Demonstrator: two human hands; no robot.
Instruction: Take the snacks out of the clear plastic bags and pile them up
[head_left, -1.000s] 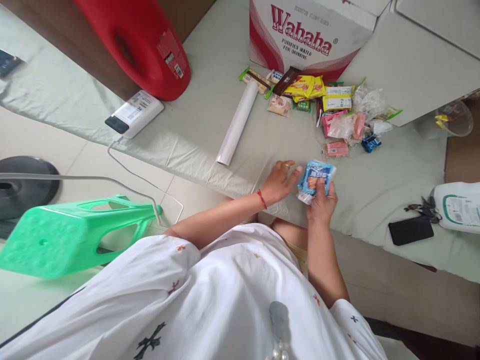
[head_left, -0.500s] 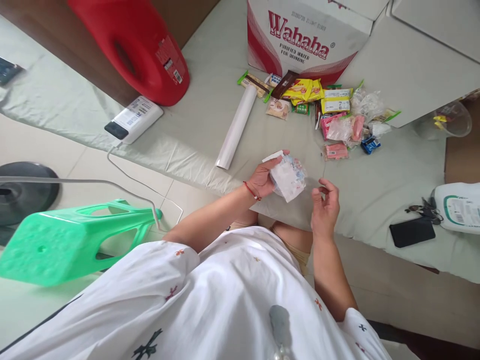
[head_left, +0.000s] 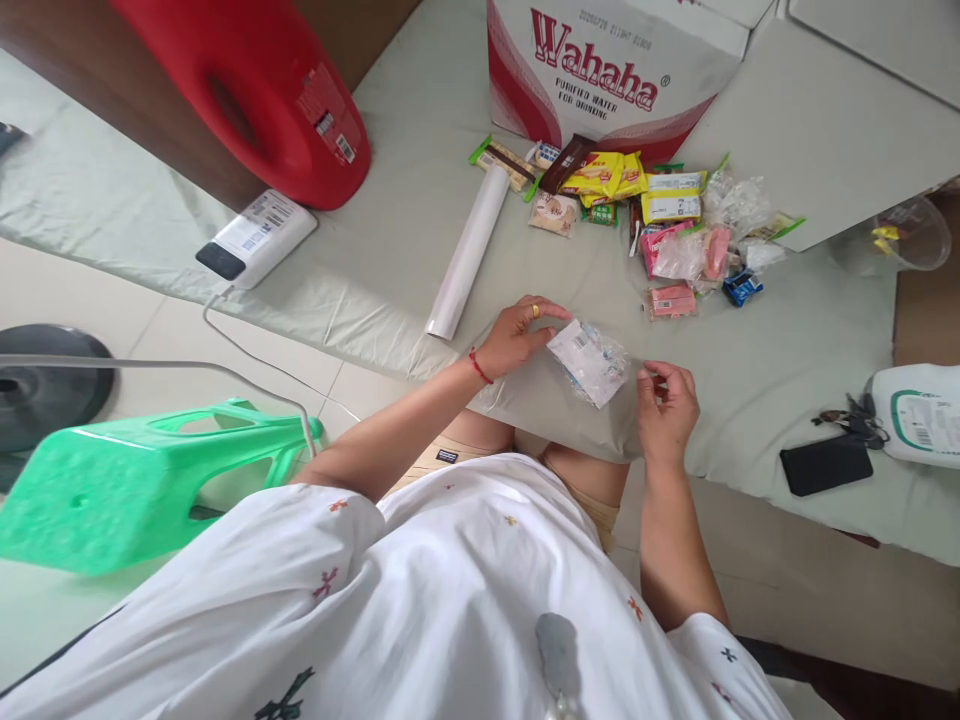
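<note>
A small clear packet with a white printed label (head_left: pixel 589 362) lies near the front edge of the covered surface, between my hands. My left hand (head_left: pixel 517 335), with a ring and a red bracelet, is at the packet's left; its fingers are stretched out, with the tips close to the upper left corner. Whether they touch it is unclear. On the other side, my right hand (head_left: pixel 669 408) has curled fingers, thumb and forefinger close together by the packet's right side. What they hold, if anything, is too small to make out. Behind the left hand lies a white roll (head_left: pixel 469 255).
Wrapped snacks (head_left: pixel 604 178) and crumpled clear wrappers (head_left: pixel 739 205) lie before a Wahaha carton (head_left: pixel 592 75). Left are a red jug (head_left: pixel 300 120), a white power bank (head_left: pixel 259 240) with a cable and a green stool (head_left: pixel 112 490). Right are a black phone (head_left: pixel 825 465), keys and a white bottle (head_left: pixel 919 415).
My left hand has let go of the packet and drawn slightly left. The packet has moved right and down onto the surface. My right hand has shifted slightly right, its fingers closer together.
</note>
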